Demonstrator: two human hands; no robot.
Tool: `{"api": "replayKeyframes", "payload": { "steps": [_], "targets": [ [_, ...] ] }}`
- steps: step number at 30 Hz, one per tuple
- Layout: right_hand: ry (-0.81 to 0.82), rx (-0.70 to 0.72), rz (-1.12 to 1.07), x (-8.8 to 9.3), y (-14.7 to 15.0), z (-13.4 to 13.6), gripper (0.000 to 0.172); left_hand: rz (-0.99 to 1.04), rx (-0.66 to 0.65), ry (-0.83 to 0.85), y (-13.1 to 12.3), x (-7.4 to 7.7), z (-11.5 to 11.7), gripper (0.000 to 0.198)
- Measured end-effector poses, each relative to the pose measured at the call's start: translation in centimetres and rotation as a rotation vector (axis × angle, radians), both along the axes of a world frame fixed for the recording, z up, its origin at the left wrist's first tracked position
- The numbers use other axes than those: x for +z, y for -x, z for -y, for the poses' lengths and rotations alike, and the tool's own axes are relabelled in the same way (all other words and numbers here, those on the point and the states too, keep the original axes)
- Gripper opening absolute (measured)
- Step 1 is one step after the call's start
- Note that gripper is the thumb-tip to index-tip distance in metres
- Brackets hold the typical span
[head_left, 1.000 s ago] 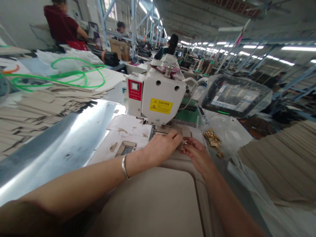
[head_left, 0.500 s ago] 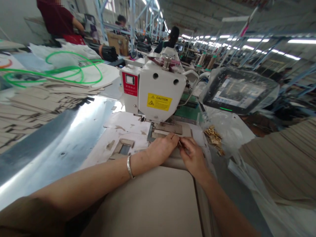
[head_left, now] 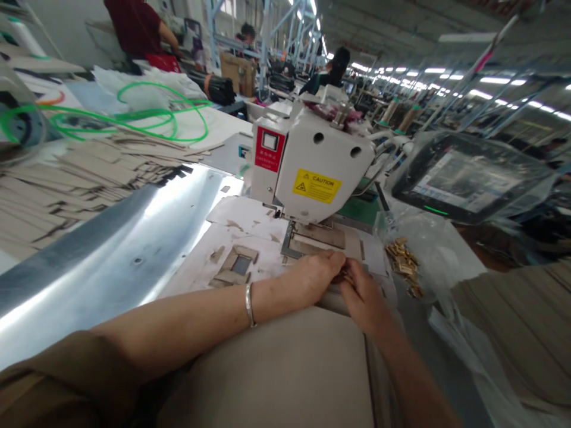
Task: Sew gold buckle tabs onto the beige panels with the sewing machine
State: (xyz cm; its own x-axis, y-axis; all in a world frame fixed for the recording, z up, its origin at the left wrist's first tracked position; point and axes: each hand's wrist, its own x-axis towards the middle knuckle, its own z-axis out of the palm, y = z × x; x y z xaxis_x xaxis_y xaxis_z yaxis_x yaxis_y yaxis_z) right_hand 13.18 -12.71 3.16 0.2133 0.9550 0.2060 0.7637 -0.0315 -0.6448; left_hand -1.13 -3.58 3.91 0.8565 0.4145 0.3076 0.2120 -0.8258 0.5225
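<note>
Long rows of sewing stations run off under strip lights in a steel-framed factory hall, with a co-worker (head_left: 136, 27) in a maroon shirt standing at the far left and another person (head_left: 332, 74) seated further down the line. Nearest the camera, a polished steel worktop (head_left: 102, 249) carries a heaped stack of beige cut panels (head_left: 75, 172), with loops of green plastic tubing (head_left: 163, 113) lying on white sheets beyond it. A white industrial sewing machine head (head_left: 321, 160), a yellow caution label (head_left: 317, 186) on its face, stands over a scuffed white card template (head_left: 241, 249) and a metal clamp frame (head_left: 307, 241). To the right sits a touchscreen panel (head_left: 470, 178) wrapped in clear plastic, and below it a clear plastic bag (head_left: 428, 244) holds a pile of small brass fittings (head_left: 404, 261). Both forearms reach across a beige panel (head_left: 267, 368) with rounded corners. The left arm stretches in long from the left, a silver bangle (head_left: 248, 304) at its wrist, and the left hand (head_left: 316, 276) bends over with its fingers curled downward, just in front of the clamp frame. The right hand (head_left: 366, 300) comes up from below, its fingers closed and pinched around a small brass fitting (head_left: 343, 276), mostly hidden, against the left fingertips. Whether the left hand grips it too cannot be told.
</note>
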Motion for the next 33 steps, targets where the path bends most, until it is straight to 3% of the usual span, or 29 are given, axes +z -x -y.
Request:
{"api": "replayKeyframes", "payload": {
  "steps": [4,8,13,19,23,28,33],
  "targets": [
    [0.043,-0.045,-0.125,0.0,-1.7,-1.8,0.019,-0.005,0.041,-0.139,-0.8,-0.6,-0.7,0.019],
    [0.186,-0.183,-0.193,0.0,-4.9,-4.1,0.034,-0.106,0.104,-0.297,-0.7,-2.4,-1.2,0.046],
    [0.333,-0.284,-0.319,0.3,-6.7,-6.0,0.041,-0.295,0.162,-0.297,-0.3,-4.2,-2.1,0.069],
    [0.425,-0.28,-0.41,0.3,-6.2,-7.1,0.038,-0.366,0.183,-0.297,-0.4,-3.4,-2.1,0.073],
    [0.528,-0.283,-0.447,1.4,-5.5,-7.8,0.033,-0.417,0.219,-0.285,-0.3,-2.8,-1.7,0.076],
    [0.653,-0.295,-0.404,2.5,-5.9,-9.3,0.027,-0.412,0.268,-0.314,-0.4,-2.9,-1.4,0.078],
    [0.683,-0.277,-0.364,2.2,-6.4,-9.9,0.024,-0.435,0.344,-0.34,-0.7,-3.2,-1.1,0.084]
  ]
}}
